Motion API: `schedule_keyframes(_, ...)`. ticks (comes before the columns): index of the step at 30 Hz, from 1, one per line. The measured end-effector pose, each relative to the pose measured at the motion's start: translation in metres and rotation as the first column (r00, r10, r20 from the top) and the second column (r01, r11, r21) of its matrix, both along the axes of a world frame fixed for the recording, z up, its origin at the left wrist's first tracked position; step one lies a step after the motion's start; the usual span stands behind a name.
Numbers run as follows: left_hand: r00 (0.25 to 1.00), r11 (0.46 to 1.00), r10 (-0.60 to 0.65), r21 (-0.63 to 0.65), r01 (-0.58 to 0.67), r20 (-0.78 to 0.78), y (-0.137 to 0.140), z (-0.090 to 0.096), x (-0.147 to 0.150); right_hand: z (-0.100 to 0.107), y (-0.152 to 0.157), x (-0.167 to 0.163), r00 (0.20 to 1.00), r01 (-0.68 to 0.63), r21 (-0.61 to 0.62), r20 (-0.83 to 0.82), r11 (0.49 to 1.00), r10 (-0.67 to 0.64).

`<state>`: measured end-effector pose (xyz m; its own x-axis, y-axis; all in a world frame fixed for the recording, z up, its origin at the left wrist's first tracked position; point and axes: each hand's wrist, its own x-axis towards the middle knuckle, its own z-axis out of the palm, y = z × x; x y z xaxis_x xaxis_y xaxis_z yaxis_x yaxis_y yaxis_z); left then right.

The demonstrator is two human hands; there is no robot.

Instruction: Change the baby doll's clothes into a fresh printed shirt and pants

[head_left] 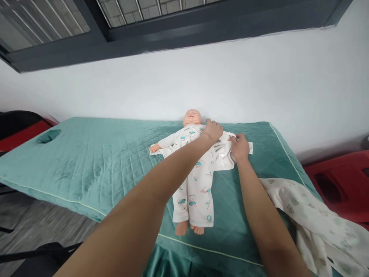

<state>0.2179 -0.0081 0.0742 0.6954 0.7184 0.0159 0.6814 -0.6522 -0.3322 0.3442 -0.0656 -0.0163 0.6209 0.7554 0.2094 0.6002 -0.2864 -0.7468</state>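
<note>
A baby doll (pixel 192 117) lies on its back on the green bed, head toward the wall and bare feet toward me. It wears white printed trousers (pixel 200 192) and a long-sleeved top (pixel 184 134). My left hand (pixel 212 130) is curled over the doll's shoulder and upper sleeve on the right side, fingers bent around the cloth. At the end of that same arm, my right hand (pixel 240 147) pinches the sleeve near the doll's hand, which is mostly hidden. White cloth of an opened garment (pixel 225 157) spreads under that arm. The doll's other arm (pixel 161 145) stretches out to the left.
A printed white blanket (pixel 314 211) drapes over the bed's right front edge. The quilted green bed cover (pixel 95 161) has a hole (pixel 49 136) at its far left. Red plastic chairs (pixel 343 184) stand on the right. A white wall (pixel 144 84) and a barred window lie behind.
</note>
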Motion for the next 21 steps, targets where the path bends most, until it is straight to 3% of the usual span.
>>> schedule_keyframes(6, 0.997, 0.998, 0.043, 0.040, -0.041, -0.067, -0.001, 0.021, -0.018, -0.001, -0.002, 0.005, 0.996, 0.022, -0.004, -0.083, 1.000, -0.022)
schedule_keyframes(11, 0.996, 0.998, 0.056, 0.035, -0.053, -0.071, -0.004, 0.027, -0.028, -0.004, -0.003, 0.012, 0.986, 0.020, 0.072, -0.168, 0.997, -0.007)
schedule_keyframes(16, 0.997, 0.999, 0.049, 0.016, -0.048, -0.061, -0.008, 0.022, -0.028, -0.010, 0.004, 0.021, 0.937, 0.000, 0.231, -0.340, 0.973, 0.080)
schedule_keyframes(21, 0.999, 0.999, 0.038, -0.035, -0.039, -0.032, -0.012, 0.004, -0.022, -0.014, 0.012, 0.024, 0.846, 0.030, 0.405, -0.497, 0.914, 0.193)
